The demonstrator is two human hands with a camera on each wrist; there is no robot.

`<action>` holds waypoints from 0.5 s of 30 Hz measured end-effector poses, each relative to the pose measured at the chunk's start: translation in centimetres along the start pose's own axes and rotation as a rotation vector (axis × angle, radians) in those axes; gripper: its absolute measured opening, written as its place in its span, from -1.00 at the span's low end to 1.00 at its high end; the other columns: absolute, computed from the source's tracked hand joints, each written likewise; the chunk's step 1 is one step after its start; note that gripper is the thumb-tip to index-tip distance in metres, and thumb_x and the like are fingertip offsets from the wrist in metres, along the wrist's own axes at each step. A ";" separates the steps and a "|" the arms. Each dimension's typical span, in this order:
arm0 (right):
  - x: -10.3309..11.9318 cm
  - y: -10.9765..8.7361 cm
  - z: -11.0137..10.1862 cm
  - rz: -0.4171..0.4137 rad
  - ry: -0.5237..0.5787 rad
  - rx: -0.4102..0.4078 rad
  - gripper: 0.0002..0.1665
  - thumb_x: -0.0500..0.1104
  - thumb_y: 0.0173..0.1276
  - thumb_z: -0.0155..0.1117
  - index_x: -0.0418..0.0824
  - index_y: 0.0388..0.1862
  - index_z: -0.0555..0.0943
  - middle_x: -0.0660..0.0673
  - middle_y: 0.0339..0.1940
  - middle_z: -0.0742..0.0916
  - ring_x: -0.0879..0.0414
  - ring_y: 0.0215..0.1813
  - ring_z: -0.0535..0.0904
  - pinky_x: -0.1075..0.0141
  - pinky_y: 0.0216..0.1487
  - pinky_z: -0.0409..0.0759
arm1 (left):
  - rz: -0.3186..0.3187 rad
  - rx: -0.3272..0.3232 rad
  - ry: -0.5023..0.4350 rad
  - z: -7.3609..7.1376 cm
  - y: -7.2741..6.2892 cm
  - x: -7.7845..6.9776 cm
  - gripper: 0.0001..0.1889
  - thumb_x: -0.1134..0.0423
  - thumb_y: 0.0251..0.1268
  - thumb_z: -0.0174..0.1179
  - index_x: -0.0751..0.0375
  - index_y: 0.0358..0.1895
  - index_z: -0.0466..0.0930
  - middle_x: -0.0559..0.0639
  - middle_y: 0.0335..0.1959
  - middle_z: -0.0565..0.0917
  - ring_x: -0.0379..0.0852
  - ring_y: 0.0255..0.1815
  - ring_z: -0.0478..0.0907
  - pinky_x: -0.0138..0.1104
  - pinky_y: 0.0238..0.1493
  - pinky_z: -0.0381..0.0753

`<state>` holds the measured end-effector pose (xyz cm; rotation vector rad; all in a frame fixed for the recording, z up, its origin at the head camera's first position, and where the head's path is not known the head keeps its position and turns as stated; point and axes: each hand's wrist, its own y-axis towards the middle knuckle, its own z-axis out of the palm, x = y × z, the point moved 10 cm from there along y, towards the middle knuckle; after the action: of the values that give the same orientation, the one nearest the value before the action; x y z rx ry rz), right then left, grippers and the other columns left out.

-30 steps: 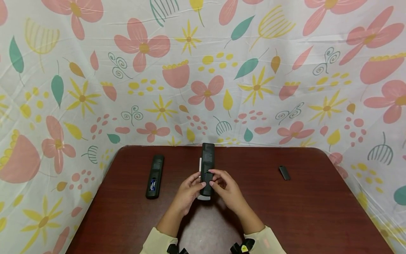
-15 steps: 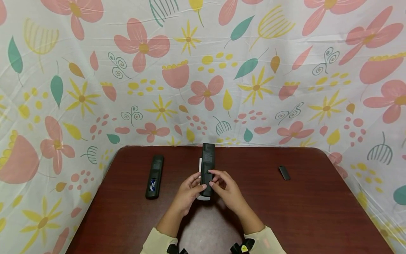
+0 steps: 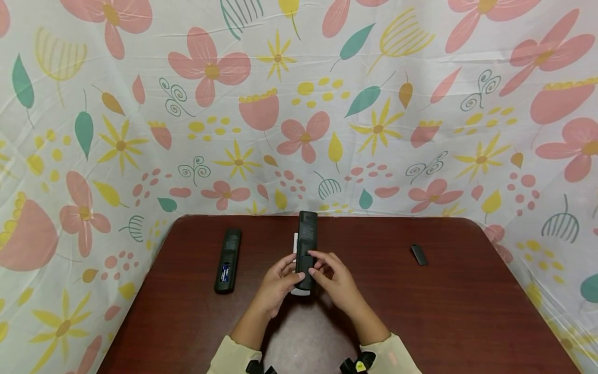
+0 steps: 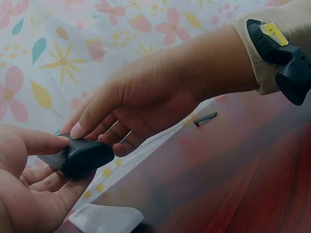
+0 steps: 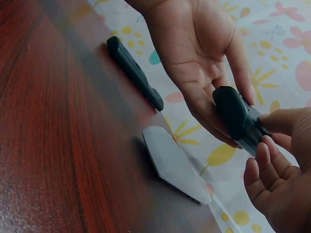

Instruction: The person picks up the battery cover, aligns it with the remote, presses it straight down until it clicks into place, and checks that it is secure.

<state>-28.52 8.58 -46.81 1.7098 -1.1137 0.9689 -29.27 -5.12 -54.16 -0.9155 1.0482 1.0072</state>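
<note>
head view: left hand [image 3: 276,285] holds a long black plastic remote control [image 3: 306,228], back side up and battery end toward the person, the grip closed on its lower left side. right hand [image 3: 337,283] meets it from the other side, thumb and forefinger bent onto the lower back, its grip narrow. beneath the remote, partly hidden, shows a smooth white object with a rounded end [image 3: 300,292]. well to the left, on the dark red wood-grain counter [image 3: 467,301], lies a second black remote control [image 3: 231,240], two blue batteries [image 3: 225,271] visible in its bay. well to the right lies a small black rectangular cover [image 3: 419,254]. behind hangs a white cloth printed with flowers [image 3: 322,78].

left wrist view: the held remote is seen nearly end-on, raised off the counter, left thumb on top and fingers underneath; the right thumb presses its upper face. the white object sits lower, apart from it.

right wrist view: the right thumb and a finger pinch the remote's edge, the other fingers curled. the second black remote control and the white object rest on the counter, well apart from each other.
</note>
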 end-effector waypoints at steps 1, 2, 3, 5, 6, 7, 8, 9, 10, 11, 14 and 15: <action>-0.1 0.0 0.0 0.002 0.000 0.000 -0.54 -0.34 0.41 0.30 -0.29 0.28 0.58 -0.39 -0.15 0.60 0.14 -0.20 0.51 0.39 -0.16 0.53 | 0.005 0.001 0.001 0.0 0.0 0.0 -0.32 0.33 0.38 0.20 0.25 0.53 0.21 0.29 0.31 0.52 -0.10 0.15 0.63 -0.30 0.22 0.58; -0.1 0.0 0.0 0.005 0.001 -0.001 -0.54 -0.33 0.41 0.30 -0.28 0.28 0.58 -0.39 -0.15 0.60 0.14 -0.20 0.51 0.39 -0.16 0.53 | 0.006 0.000 0.000 0.0 0.0 0.0 -0.32 0.33 0.39 0.20 0.26 0.53 0.21 0.29 0.31 0.53 -0.10 0.15 0.63 -0.29 0.22 0.59; -0.2 0.0 0.0 0.007 0.000 -0.002 -0.54 -0.33 0.41 0.30 -0.28 0.28 0.58 -0.39 -0.14 0.60 0.14 -0.20 0.51 0.39 -0.16 0.52 | 0.009 0.001 0.001 0.0 0.0 0.0 -0.32 0.33 0.39 0.20 0.27 0.53 0.21 0.29 0.31 0.52 -0.10 0.15 0.63 -0.29 0.22 0.59; -0.3 0.1 0.0 0.011 -0.002 -0.003 -0.55 -0.33 0.41 0.30 -0.28 0.27 0.58 -0.39 -0.14 0.60 0.14 -0.19 0.51 0.40 -0.16 0.52 | 0.009 0.000 0.001 0.0 0.1 0.0 -0.33 0.33 0.39 0.20 0.26 0.53 0.21 0.30 0.31 0.52 -0.10 0.14 0.63 -0.28 0.23 0.58; -0.3 0.1 0.0 0.014 -0.003 -0.003 -0.55 -0.33 0.40 0.30 -0.27 0.27 0.58 -0.39 -0.14 0.60 0.13 -0.19 0.51 0.40 -0.16 0.52 | 0.004 -0.002 0.001 0.0 0.1 0.0 -0.33 0.34 0.38 0.20 0.24 0.53 0.22 0.28 0.31 0.52 -0.10 0.14 0.63 -0.28 0.23 0.58; -0.3 0.1 0.0 0.016 -0.003 -0.004 -0.55 -0.33 0.40 0.31 -0.27 0.27 0.59 -0.39 -0.14 0.60 0.13 -0.19 0.51 0.40 -0.16 0.52 | 0.000 -0.004 0.000 0.0 0.1 0.0 -0.33 0.34 0.38 0.20 0.23 0.53 0.22 0.28 0.31 0.52 -0.11 0.15 0.63 -0.28 0.24 0.58; -0.3 0.1 0.0 0.017 -0.003 -0.006 -0.55 -0.33 0.40 0.31 -0.27 0.27 0.59 -0.39 -0.14 0.60 0.13 -0.19 0.51 0.40 -0.16 0.52 | -0.006 -0.007 0.000 -0.1 0.0 0.1 -0.33 0.34 0.38 0.21 0.21 0.53 0.23 0.26 0.31 0.52 -0.11 0.15 0.62 -0.28 0.24 0.58; -0.3 0.1 0.0 0.018 -0.002 -0.006 -0.55 -0.33 0.40 0.31 -0.28 0.26 0.59 -0.40 -0.13 0.60 0.13 -0.19 0.51 0.40 -0.16 0.52 | -0.008 -0.007 0.001 -0.1 0.0 0.1 -0.33 0.34 0.38 0.21 0.20 0.53 0.23 0.26 0.32 0.52 -0.11 0.15 0.62 -0.27 0.25 0.57; -0.3 0.1 0.0 0.020 -0.002 -0.007 -0.55 -0.33 0.40 0.31 -0.28 0.26 0.59 -0.41 -0.13 0.60 0.13 -0.19 0.52 0.40 -0.16 0.52 | -0.012 -0.008 -0.001 -0.1 0.0 0.1 -0.32 0.33 0.37 0.22 0.19 0.53 0.23 0.25 0.32 0.52 -0.11 0.16 0.62 -0.28 0.25 0.57; -0.3 0.1 0.0 0.023 -0.001 -0.008 -0.55 -0.33 0.40 0.31 -0.28 0.26 0.59 -0.41 -0.13 0.60 0.13 -0.19 0.52 0.41 -0.16 0.52 | -0.013 -0.007 -0.001 -0.1 0.0 0.1 -0.32 0.34 0.37 0.22 0.19 0.53 0.23 0.25 0.32 0.52 -0.11 0.16 0.62 -0.27 0.25 0.57; -0.3 0.0 -0.1 0.028 -0.001 -0.010 -0.55 -0.33 0.40 0.32 -0.28 0.26 0.59 -0.42 -0.12 0.60 0.13 -0.19 0.52 0.40 -0.16 0.52 | -0.009 -0.002 -0.003 0.0 0.0 0.1 -0.32 0.33 0.38 0.21 0.21 0.54 0.21 0.26 0.32 0.52 -0.11 0.17 0.62 -0.28 0.25 0.57; -0.3 0.0 -0.1 0.028 -0.003 -0.011 -0.55 -0.33 0.39 0.32 -0.28 0.25 0.59 -0.42 -0.12 0.60 0.13 -0.19 0.52 0.40 -0.16 0.52 | -0.005 0.002 -0.002 0.0 0.0 0.1 -0.32 0.33 0.39 0.20 0.23 0.54 0.20 0.27 0.33 0.51 -0.10 0.17 0.62 -0.28 0.24 0.58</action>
<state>-28.66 8.75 -47.09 1.6914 -1.1456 0.9764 -29.26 -5.06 -54.22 -0.9146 1.0442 1.0028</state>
